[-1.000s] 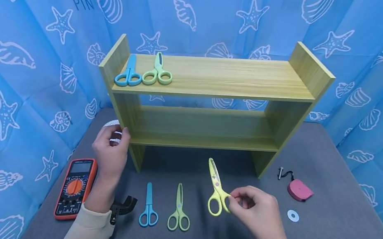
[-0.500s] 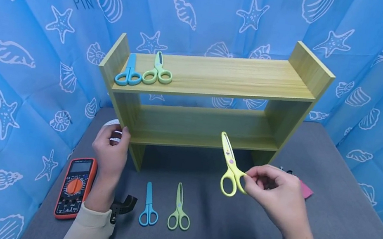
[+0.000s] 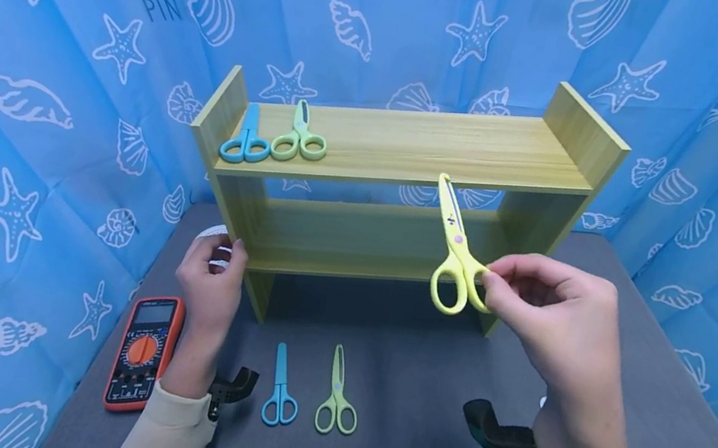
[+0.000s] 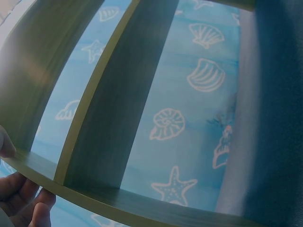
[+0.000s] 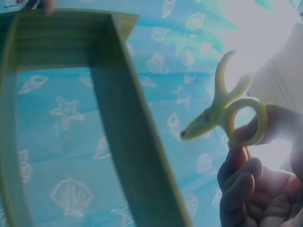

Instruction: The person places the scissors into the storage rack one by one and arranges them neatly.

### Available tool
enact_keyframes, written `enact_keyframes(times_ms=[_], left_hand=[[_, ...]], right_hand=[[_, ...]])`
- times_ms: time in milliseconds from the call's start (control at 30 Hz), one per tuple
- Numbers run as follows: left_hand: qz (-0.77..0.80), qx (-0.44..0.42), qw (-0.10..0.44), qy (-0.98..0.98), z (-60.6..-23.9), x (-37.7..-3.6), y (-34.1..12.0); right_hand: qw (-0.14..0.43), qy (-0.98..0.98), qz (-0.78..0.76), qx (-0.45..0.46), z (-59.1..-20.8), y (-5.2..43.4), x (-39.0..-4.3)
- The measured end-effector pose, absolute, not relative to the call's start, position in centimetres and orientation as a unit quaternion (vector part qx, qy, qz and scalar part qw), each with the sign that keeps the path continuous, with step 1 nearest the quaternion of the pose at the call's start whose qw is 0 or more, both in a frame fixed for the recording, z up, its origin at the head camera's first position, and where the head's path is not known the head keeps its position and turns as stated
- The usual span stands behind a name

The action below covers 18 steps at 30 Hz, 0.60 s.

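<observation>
My right hand (image 3: 546, 308) pinches the yellow scissors (image 3: 457, 255) by a handle ring and holds them up in front of the wooden shelf (image 3: 412, 156), blades pointing up and left. In the right wrist view the yellow scissors (image 5: 227, 113) hang from my fingers (image 5: 241, 179) beside the shelf's upright (image 5: 132, 132). My left hand (image 3: 210, 287) grips the shelf's left leg near the lower board; its fingers (image 4: 21, 201) show at the board's edge. On the top board lie blue scissors (image 3: 246, 137) and green scissors (image 3: 301, 136). More blue scissors (image 3: 279, 396) and green scissors (image 3: 337, 404) lie on the grey table.
An orange multimeter (image 3: 144, 351) lies at the left front of the grey table (image 3: 651, 427). Black wrist mounts (image 3: 498, 434) show near both sleeves. A blue curtain with shells and starfish (image 3: 56, 90) closes in the table on three sides.
My right hand lifted the yellow scissors off the table and carried them up and to the right, to the height of the shelf's boards. The left hand stayed on the shelf leg.
</observation>
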<state>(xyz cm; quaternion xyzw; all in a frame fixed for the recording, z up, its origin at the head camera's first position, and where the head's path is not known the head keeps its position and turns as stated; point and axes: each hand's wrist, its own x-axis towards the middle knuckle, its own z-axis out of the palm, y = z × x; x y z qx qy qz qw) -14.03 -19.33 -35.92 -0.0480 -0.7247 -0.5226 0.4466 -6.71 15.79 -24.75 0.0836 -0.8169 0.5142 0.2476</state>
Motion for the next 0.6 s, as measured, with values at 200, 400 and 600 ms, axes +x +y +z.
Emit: enact_keyframes(times_ms=[200,400,600], left_hand=[[-0.517,-0.055,0.453,-0.724,-35.5,-13.8,-19.2],[-0.509,-0.062,0.459,-0.725,-35.4,-13.8,-19.2],[-0.512,-0.059,0.457,-0.724,-35.4,-13.7,-19.1]], right_hand=[[0.243,-0.814,0.525,0.050,-21.6,14.8,-7.9],[0.246,-0.812,0.527,0.044,-18.7,13.4,-10.7],[0.213,-0.836,0.504,0.046,-16.5,11.5,-14.2]])
